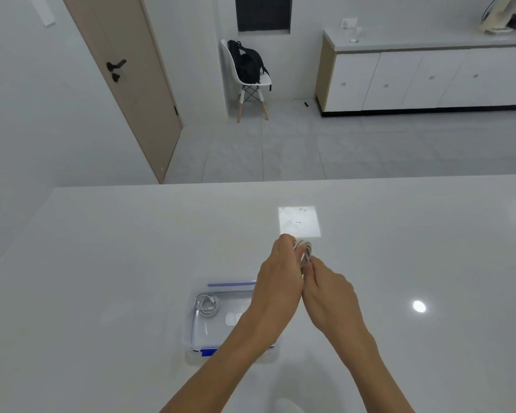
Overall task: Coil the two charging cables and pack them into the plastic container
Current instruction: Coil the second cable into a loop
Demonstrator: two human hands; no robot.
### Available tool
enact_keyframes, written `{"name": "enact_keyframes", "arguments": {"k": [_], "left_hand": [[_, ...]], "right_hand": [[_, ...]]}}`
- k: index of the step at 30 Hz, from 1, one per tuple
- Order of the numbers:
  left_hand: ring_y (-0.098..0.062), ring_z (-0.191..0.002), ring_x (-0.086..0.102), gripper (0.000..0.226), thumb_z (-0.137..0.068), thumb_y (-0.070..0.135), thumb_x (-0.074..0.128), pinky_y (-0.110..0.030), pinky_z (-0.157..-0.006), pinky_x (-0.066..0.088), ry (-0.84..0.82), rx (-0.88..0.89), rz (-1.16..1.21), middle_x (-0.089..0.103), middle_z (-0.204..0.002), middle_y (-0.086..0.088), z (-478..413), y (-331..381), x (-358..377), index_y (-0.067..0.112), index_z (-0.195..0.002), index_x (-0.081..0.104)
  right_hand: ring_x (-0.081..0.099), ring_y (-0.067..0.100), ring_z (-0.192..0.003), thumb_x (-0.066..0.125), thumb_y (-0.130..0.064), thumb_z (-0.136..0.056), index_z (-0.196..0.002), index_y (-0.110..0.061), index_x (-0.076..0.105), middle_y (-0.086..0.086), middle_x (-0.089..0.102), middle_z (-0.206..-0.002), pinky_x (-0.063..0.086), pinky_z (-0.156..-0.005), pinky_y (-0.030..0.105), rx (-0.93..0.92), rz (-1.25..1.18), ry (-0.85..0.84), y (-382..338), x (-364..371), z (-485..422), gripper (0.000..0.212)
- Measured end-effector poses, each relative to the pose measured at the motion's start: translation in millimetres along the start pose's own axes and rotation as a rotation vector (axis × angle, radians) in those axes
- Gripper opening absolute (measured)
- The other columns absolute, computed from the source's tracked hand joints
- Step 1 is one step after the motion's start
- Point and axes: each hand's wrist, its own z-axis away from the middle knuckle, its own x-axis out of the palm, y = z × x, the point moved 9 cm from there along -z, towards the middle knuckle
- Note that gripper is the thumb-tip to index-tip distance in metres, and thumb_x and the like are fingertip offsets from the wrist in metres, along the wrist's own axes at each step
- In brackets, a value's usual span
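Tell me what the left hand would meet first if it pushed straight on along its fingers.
The left hand grips the coiled white charging cable. Past that, only white tabletop lies ahead to its far edge: the way looks free, though depth is unclear.

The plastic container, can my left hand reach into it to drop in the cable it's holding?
Probably yes. The plastic container looks open, the left hand hangs just past its far edge, and the packed cable fills only its far left corner. The right hand also holds the second cable.
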Motion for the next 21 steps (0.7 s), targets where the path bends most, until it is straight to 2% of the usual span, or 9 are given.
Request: {"name": "enact_keyframes", "arguments": {"k": [2,3,4,5,6,9,13,16,21], "left_hand": [[-0.007,-0.065,0.045,0.021,-0.104,0.035,0.033,-0.026,-0.062,0.04,-0.024,0.059,-0.041,0.048,-0.077,0.011,3,6,1,0.028,-0.085,0.04],[-0.008,-0.065,0.044,0.02,-0.104,0.034,0.033,-0.026,-0.061,0.038,-0.046,0.101,-0.077,0.047,-0.076,0.01,3,9,-1,0.024,-0.089,0.042],[-0.009,-0.064,0.043,0.021,-0.105,0.034,0.032,-0.026,-0.061,0.038,-0.077,0.14,-0.106,0.047,-0.076,0.01,2,10,-3,0.021,-0.092,0.043],[-0.009,-0.063,0.042,0.023,-0.105,0.034,0.033,-0.026,-0.061,0.039,-0.114,0.163,-0.118,0.047,-0.075,0.009,0,8,-6,0.018,-0.094,0.045],[-0.009,-0.063,0.042,0.024,-0.105,0.035,0.033,-0.027,-0.062,0.041,-0.153,0.16,-0.106,0.048,-0.075,0.008,-3,4,-9,0.017,-0.096,0.047],[-0.01,-0.06,0.047,0.028,-0.103,0.038,0.037,-0.029,-0.061,0.046,-0.247,0.065,0.016,0.051,-0.072,0.005,-9,-10,-18,0.014,-0.1,0.051],[-0.02,-0.068,0.067,0.032,-0.102,0.036,0.041,-0.029,-0.061,0.055,-0.354,-0.067,0.241,0.065,-0.08,-0.008,-9,-22,-26,0.012,-0.105,0.062],[-0.026,-0.079,0.073,0.028,-0.103,0.026,0.044,-0.032,-0.07,0.061,-0.306,-0.105,0.35,0.074,-0.092,-0.011,-7,-28,-42,0.011,-0.112,0.067],[-0.024,-0.07,0.074,0.019,-0.098,0.017,0.055,-0.041,-0.066,0.063,-0.046,-0.139,0.282,0.075,-0.087,-0.011,-6,-45,-59,0.011,-0.105,0.071]], "right_hand": [[0.055,0.019,-0.064,0.022,-0.038,-0.105,-0.125,-0.03,0.051,-0.006,0.058,-0.066,0.041,-0.057,0.032,-0.04,-0.083,0.038,1,-7,-6,0.036],[0.051,0.02,-0.062,0.028,-0.036,-0.105,-0.13,-0.036,0.051,-0.009,0.055,-0.061,0.036,-0.054,0.028,-0.09,-0.122,0.049,1,-11,-9,0.034],[0.045,0.02,-0.059,0.036,-0.034,-0.104,-0.122,-0.037,0.058,-0.011,0.052,-0.053,0.031,-0.052,0.024,-0.134,-0.177,0.037,1,-15,-12,0.028],[0.039,0.019,-0.057,0.044,-0.033,-0.102,-0.104,-0.038,0.064,-0.013,0.05,-0.049,0.028,-0.052,0.021,-0.15,-0.244,-0.01,3,-17,-15,0.021],[0.036,0.016,-0.056,0.051,-0.033,-0.1,-0.093,-0.036,0.069,-0.016,0.05,-0.048,0.029,-0.054,0.02,-0.14,-0.327,-0.077,4,-17,-17,0.019],[0.038,0.008,-0.057,0.061,-0.03,-0.095,-0.101,-0.035,0.075,-0.015,0.053,-0.059,0.035,-0.057,0.017,-0.095,-0.608,-0.231,-1,-15,-18,0.016],[0.048,0.008,-0.055,0.063,-0.028,-0.093,-0.093,-0.026,0.075,-0.005,0.06,-0.063,0.043,-0.057,0.023,-0.087,-0.583,-0.212,-7,-19,-21,0.012],[0.052,0.01,-0.053,0.065,-0.029,-0.092,-0.084,-0.019,0.073,-0.002,0.063,-0.062,0.045,-0.057,0.022,-0.035,-0.579,-0.195,-7,-24,-25,0.016],[0.055,0.008,-0.055,0.063,-0.022,-0.093,-0.088,-0.012,0.073,-0.002,0.075,-0.077,0.047,-0.059,0.021,-0.012,-0.557,-0.312,-24,-14,-27,0.015]]}}
